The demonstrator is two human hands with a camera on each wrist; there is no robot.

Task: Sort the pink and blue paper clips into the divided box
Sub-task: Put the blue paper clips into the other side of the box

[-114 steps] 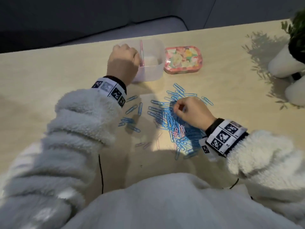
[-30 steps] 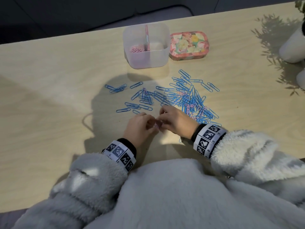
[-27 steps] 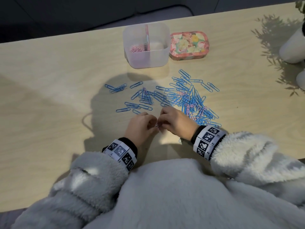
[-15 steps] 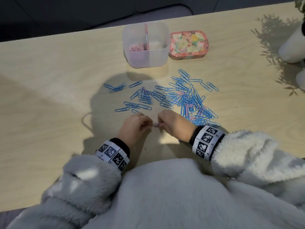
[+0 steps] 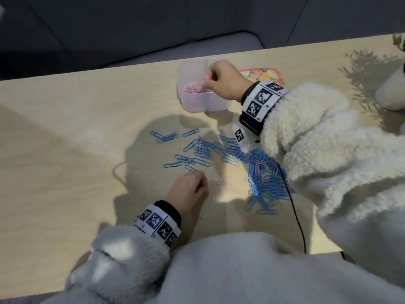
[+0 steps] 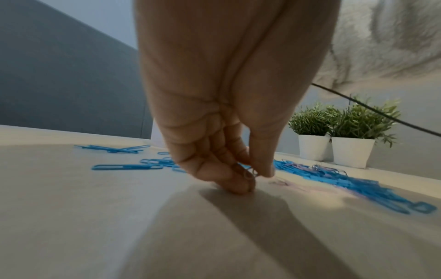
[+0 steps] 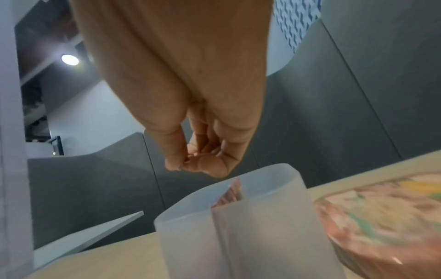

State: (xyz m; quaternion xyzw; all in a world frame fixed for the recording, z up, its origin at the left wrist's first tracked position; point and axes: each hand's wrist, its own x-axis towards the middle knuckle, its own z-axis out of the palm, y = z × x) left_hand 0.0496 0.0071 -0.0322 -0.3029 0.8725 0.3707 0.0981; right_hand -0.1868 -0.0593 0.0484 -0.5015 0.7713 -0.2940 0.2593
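The right hand [image 5: 221, 81], fingers pinched together, is hovering over the divided box [image 5: 192, 104] (pink side, left); the left hand [image 6: 238, 169] is pinching a clip [image 6: 250, 172] on the surface [image 5: 65, 132]. Next: releasing.

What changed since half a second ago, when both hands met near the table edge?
The right hand left the left hand and rose over the divided box, above its pink paper clips. The left hand stayed low, pinching a clip. Box, floral tin and blue paper clips unmoved.

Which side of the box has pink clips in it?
The left side of the box: pink clips are piled there. The right hand hides the other side.
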